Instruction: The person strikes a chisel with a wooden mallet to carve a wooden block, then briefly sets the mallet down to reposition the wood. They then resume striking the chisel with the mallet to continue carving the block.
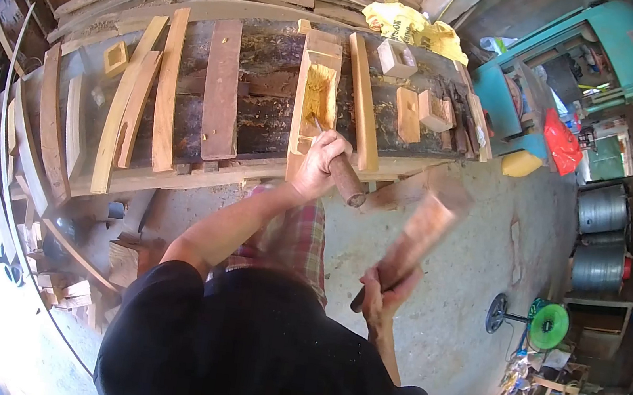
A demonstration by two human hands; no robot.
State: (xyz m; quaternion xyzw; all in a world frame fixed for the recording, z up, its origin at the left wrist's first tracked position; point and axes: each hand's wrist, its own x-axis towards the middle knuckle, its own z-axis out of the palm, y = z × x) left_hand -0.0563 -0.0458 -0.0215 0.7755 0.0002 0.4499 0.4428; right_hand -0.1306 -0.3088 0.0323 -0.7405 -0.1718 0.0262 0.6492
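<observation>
My left hand [324, 165] is wrapped round the wooden handle of a chisel [347, 179]. The chisel's thin metal blade reaches into a hollowed wooden block [318, 94], whose cavity shows fresh yellow wood and chips. My right hand [386, 296] is closed on the grip of a wooden mallet [420, 231], held to the right of the chisel and apart from it. The mallet's head is smeared by motion. Beside the block lies a narrow wooden strip [363, 104].
On the dark workbench [258, 122] lie several wooden strips and a reddish-brown board [223, 93]. Small wooden boxes [435, 111] sit at its right end. A teal machine [624, 46] stands at the upper right. A green fan [549, 326] is on the right.
</observation>
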